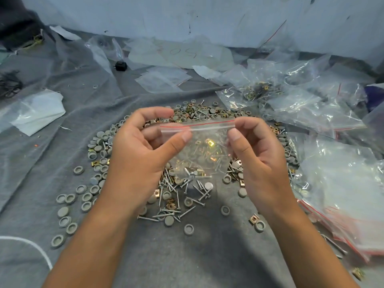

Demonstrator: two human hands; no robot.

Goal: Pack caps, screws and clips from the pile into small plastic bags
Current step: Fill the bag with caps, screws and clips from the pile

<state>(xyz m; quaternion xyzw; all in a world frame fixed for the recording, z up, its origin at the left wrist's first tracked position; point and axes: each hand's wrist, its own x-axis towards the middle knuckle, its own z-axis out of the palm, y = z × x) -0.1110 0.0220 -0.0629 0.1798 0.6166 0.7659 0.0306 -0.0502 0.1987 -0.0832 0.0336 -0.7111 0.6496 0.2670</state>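
Clear small bag pinched by two hands: left, right.

Your bare hands pinch a glossy, clear plastic bag above matt grey plastic caps, bright metal screws and shiny brass-coloured metal clips, all spread on rough, matt grey cloth.

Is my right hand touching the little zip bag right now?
Touching. The head view shows the right hand pinching the zip bag at its top right corner.
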